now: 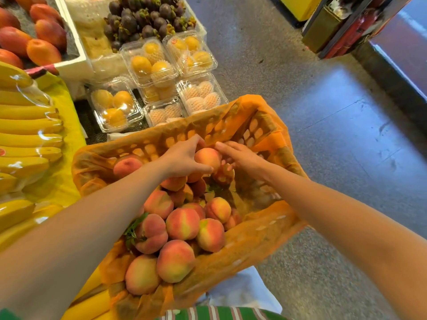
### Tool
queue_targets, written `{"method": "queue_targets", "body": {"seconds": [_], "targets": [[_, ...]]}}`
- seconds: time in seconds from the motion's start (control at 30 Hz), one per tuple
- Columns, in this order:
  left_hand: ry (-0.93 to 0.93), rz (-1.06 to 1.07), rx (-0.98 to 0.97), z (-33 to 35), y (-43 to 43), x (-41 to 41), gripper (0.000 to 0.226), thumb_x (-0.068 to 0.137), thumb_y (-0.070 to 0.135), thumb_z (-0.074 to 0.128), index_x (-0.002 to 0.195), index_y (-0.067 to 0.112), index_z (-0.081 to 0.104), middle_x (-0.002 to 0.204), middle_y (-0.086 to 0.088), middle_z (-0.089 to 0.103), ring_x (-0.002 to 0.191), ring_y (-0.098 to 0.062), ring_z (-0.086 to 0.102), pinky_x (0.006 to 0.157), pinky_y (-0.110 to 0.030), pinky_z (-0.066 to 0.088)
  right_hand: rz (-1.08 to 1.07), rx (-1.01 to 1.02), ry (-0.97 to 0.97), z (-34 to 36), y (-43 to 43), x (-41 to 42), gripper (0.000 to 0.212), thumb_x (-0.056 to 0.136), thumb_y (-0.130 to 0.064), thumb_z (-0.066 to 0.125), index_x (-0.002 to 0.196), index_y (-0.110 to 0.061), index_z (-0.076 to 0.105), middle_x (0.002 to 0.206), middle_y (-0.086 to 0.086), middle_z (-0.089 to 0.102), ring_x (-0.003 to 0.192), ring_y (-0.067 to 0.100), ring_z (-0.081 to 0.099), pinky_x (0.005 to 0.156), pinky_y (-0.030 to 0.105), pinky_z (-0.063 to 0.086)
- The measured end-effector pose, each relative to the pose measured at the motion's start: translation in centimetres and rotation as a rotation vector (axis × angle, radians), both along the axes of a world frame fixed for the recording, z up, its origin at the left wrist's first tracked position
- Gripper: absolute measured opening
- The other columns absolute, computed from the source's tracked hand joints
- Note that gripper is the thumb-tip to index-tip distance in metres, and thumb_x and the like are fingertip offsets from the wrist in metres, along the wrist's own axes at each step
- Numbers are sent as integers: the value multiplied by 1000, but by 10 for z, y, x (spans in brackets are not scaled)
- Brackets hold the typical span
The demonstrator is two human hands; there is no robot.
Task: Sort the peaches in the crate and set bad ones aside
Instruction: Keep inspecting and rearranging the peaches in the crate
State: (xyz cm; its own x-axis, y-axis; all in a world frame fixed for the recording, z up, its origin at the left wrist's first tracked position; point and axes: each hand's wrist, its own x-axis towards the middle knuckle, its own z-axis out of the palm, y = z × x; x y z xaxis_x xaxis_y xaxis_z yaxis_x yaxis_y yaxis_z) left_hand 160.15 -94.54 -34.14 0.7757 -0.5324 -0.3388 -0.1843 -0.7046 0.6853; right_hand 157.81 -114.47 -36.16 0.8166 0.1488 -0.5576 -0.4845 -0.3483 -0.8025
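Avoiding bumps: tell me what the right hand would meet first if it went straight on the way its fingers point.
The peach that the left hand grips: the right hand points its fingers leftward at it, tips about touching. Beyond lies the crate wall, though depth is unclear.

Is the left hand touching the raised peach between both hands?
Touching. The head view shows the left hand holding the peach, thumb pressed under it and fingers curled over its far side.

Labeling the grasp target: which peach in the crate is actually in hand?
The raised peach at the far end of the crate: the left hand grips it; the other peaches lie loose below.
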Motion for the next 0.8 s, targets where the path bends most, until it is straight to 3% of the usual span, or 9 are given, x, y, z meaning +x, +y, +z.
{"method": "queue_targets", "body": {"seconds": [0.13,0.2,0.33,0.4,0.5,0.57,0.7,0.8], "targets": [[33,-45,-78,4,-9,-8,71,72,41,80,128,19,42,114,-1,57,100,-19,58,82,-37,52,179,117,98,6,-5,-5,43,87,-37,67,123,-16,59,118,13,63,99,20,60,81,33,48],[-29,-98,-55,8,-9,-9,67,75,40,77,129,18,44,118,-2,59,104,-19,58,86,-39,51,213,35,74,10,-12,-3,40,86,-34,70,120,-14,62,116,12,64,100,19,61,83,34,48],[-556,-60,-88,28,4,-3,31,77,38,63,100,19,67,99,-6,62,95,-28,58,81,-43,47,401,-375,61,14,-34,-3,40,86,-38,68,112,-7,65,98,4,61,89,17,57,72,32,45],[-738,10,0,32,13,0,35,75,41,57,104,23,67,111,-6,59,112,-31,51,93,-45,36,536,-557,131,13,-38,-6,41,86,-38,67,115,-9,66,104,4,65,97,19,61,79,35,50],[-668,100,132,32,26,1,56,82,41,60,135,25,49,145,-4,42,138,-27,30,110,-46,13,703,-723,262,7,-32,-13,43,88,-36,65,124,-11,60,118,6,64,108,25,62,90,38,52],[-589,132,162,29,35,-1,62,86,37,60,143,22,39,148,-3,39,141,-23,29,113,-48,7,764,-811,301,-2,-26,-16,46,88,-34,65,126,-11,56,124,8,61,110,27,61,92,41,52],[-538,154,176,24,56,-6,57,86,40,54,140,21,45,144,-5,45,136,-26,36,111,-47,17,851,-904,313,-20,-18,-26,51,88,-28,65,132,-10,46,134,10,51,118,29,53,88,36,46],[-553,132,135,22,71,-13,57,78,44,48,128,18,59,131,-11,55,125,-33,47,101,-46,33,845,-903,302,-22,-19,-32,57,85,-24,69,135,-14,43,135,7,48,121,27,50,86,33,43]]}}
